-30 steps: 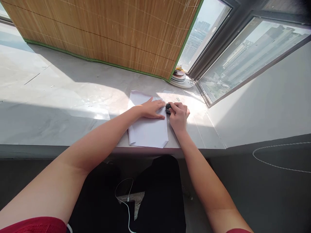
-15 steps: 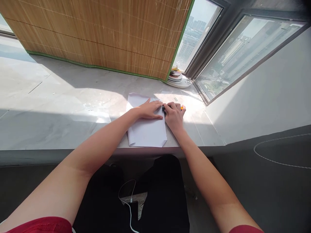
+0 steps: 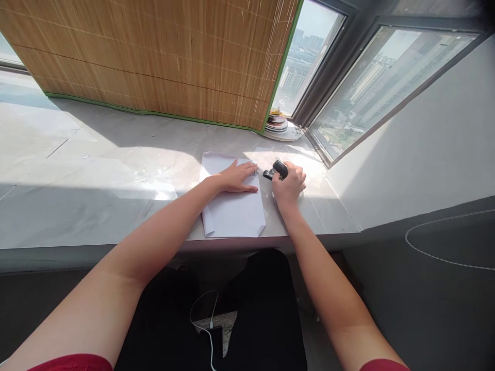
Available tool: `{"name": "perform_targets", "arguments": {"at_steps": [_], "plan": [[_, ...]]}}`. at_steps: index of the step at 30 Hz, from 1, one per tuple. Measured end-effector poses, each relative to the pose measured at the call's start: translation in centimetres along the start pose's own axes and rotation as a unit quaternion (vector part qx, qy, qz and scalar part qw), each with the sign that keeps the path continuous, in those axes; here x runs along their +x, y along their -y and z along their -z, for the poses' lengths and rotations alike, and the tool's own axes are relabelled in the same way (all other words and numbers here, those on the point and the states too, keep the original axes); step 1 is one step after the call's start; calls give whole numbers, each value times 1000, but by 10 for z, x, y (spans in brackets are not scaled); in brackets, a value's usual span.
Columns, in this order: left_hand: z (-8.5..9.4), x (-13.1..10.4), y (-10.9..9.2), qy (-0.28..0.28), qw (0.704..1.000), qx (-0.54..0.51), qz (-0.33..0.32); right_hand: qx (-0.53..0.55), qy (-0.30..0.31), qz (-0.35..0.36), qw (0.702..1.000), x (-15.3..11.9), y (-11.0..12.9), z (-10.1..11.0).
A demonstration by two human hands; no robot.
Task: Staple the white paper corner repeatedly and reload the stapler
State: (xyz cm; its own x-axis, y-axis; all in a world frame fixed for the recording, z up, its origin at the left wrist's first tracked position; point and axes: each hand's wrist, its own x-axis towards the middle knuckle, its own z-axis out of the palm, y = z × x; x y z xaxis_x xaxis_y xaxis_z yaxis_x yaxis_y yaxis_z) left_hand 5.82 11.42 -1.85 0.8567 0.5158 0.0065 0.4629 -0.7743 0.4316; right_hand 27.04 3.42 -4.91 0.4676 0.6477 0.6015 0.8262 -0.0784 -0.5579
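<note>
White paper sheets (image 3: pixel 234 216) lie on the pale stone sill, their lower corners curled or folded. My left hand (image 3: pixel 238 176) rests flat on the upper part of the paper, fingers spread toward its right edge. Just right of that edge, my right hand (image 3: pixel 290 186) is wrapped around a black stapler (image 3: pixel 279 168). The stapler's jaws are apart and point left toward the paper, with a gap between them and the sheets. My palm and fingers hide its rear end.
Stacked plates (image 3: pixel 279 128) stand in the window corner. A bamboo blind (image 3: pixel 162 62) with green edging hangs along the back. The sill's front edge (image 3: pixel 96 246) runs just above my legs. A white cable (image 3: pixel 211 340) plugs into a dark device on my lap.
My right hand has drawn the stapler right, off the paper's edge, and its jaws now show apart. My left hand stays flat on the paper.
</note>
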Motion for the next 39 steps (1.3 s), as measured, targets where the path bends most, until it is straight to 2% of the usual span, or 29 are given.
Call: {"name": "perform_targets", "arguments": {"at_steps": [8,12,13,15,17,19,22,24,27,29,32,33,35,37,39], "plan": [[-1,-1,0,-26,999,-22,8,39,38,-30,998,3,-5,5],[4,-1,1,-51,997,-49,13,75,3,2,997,6,5,12],[8,-1,2,-77,995,-62,17,88,-6,16,996,7,9,14],[16,-4,9,-170,980,-93,43,118,3,52,992,5,19,18],[24,-10,21,-294,944,-112,96,144,55,99,983,-1,30,19],[30,-16,38,-394,899,-116,154,170,122,157,965,-10,42,18],[34,-24,61,-486,837,-129,215,209,200,231,929,-25,57,10],[35,-28,71,-516,811,-136,240,218,237,254,912,-31,64,4],[37,-34,76,-518,806,-116,262,219,266,255,903,-27,64,1],[39,-40,76,-502,809,-89,292,186,263,221,921,-13,53,5],[41,-49,73,-437,818,-56,369,-9,257,97,961,13,25,16],[42,-52,72,-403,826,-43,391,-94,266,65,957,20,15,19],[45,-60,70,-334,848,-2,412,-218,276,50,935,29,-1,23],[46,-74,69,-288,856,53,426,-271,277,63,920,30,-8,23],[45,-93,70,-262,840,88,467,-269,276,66,920,28,-9,21]]}}
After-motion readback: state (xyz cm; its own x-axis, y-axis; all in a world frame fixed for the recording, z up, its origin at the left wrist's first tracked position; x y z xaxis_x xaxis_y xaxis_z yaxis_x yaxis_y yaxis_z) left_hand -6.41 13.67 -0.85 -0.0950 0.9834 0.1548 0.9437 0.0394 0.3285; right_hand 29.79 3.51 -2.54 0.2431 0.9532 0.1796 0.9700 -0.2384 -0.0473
